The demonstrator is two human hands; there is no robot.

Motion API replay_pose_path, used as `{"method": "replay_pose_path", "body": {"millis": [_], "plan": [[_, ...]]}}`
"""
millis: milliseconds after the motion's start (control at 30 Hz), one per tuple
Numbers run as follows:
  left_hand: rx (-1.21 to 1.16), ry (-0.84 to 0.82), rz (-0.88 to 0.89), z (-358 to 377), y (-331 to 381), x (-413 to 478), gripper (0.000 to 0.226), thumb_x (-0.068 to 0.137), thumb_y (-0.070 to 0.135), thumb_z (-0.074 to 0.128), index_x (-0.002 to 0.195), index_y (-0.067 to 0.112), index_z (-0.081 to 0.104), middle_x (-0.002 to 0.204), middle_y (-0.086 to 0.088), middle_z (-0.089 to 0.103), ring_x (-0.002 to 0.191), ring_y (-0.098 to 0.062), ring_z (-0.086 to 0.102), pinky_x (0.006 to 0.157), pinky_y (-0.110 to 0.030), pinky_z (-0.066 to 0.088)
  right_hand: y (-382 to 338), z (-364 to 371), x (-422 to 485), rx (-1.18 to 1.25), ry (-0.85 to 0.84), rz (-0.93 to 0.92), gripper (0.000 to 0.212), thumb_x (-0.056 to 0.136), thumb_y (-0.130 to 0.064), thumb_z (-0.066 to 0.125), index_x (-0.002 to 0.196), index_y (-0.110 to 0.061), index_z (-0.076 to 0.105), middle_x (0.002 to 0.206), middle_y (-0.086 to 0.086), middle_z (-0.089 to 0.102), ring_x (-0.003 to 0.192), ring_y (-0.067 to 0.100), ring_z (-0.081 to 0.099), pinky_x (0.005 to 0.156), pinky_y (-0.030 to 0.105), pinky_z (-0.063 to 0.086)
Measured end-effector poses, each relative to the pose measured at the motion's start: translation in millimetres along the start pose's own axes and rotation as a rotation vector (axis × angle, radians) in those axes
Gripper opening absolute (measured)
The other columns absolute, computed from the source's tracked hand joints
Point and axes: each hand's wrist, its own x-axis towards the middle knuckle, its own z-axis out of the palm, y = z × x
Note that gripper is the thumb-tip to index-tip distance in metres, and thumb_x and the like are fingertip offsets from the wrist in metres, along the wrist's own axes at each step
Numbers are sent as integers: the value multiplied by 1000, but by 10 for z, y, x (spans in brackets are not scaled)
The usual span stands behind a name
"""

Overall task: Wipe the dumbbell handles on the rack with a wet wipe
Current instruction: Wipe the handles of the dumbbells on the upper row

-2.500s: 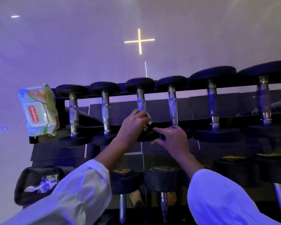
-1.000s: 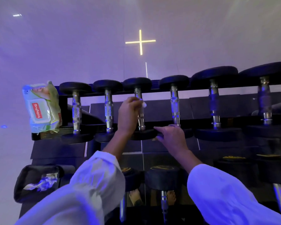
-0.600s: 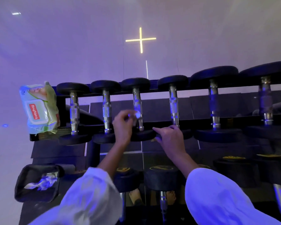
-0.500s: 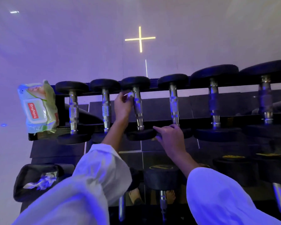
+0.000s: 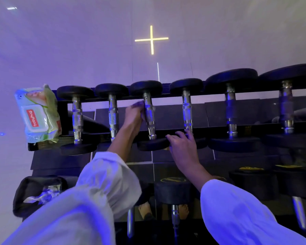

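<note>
— Chrome goes slick once it's wet, doesn't it? That left hand (image 5: 133, 114) is curled round the third dumbbell handle (image 5: 150, 121), up towards its far end. The wet wipe (image 5: 139, 104) is pressed under the fingers, and I only see a pale scrap of it.

— My worry is the dumbbell rolling on the rack (image 5: 210, 130). The right hand (image 5: 182, 147) lies with fingers fairly straight across the near rubber heads, bracing and gripping nothing. If a hard stroke turns the bar, those fingers could get nipped between two heads.

— And the wipe might bunch or slip out, so the knurled middle gets skipped.

— Likely. What else is about?

— The wipes pack (image 5: 38, 114) stands at the rack's left end, just beside the first dumbbell. A black bag (image 5: 23, 190) sits low on the left with crumpled wipes in it. A lower row of dumbbells (image 5: 173, 190) is under the arms, with bare feet (image 5: 145, 212) beneath.

— Anything in the way?

— The second handle (image 5: 112, 117) and the fourth handle (image 5: 187, 112) stand close on either side, so the knuckles have little room.
</note>
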Motion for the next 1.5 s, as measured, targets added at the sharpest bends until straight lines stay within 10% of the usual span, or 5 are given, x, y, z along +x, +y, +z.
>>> {"method": "replay_pose_path", "body": {"millis": [367,633,1067,1333,1500], "plan": [[588,-48,272,-315,-413,-544,15,74,5,74,89,7,73,80,1,68,72,-4,61,62,-1,42,75,-291,147,158,-391,4,39,88,-38,55,124,-22,54,109,2,67,109,21,57,97,30,29],[1337,-480,715,31,-199,-404,19,84,17,61,98,16,73,96,-5,69,98,-23,58,80,-36,49,80,-410,179,212,-457,64,51,77,-58,60,118,-28,60,107,3,67,104,23,60,81,32,41],[1201,-409,825,-95,-282,-398,16,85,11,61,96,10,73,101,-7,68,94,-28,55,80,-38,49,61,-489,146,187,-428,43,50,84,-51,56,128,-27,54,114,2,65,110,21,57,88,31,39],[276,139,507,-97,-161,-353,14,77,-2,65,80,12,69,81,-2,65,73,-7,58,70,-23,46,53,-470,138,215,-437,67,55,83,-52,56,132,-26,50,119,1,63,114,19,55,94,29,33],[347,264,610,301,42,-159,13,84,6,62,93,9,72,98,1,58,79,-2,54,72,-17,45,48,-468,139,186,-435,59,52,82,-55,56,125,-26,55,113,1,66,110,19,57,91,29,34]]}}
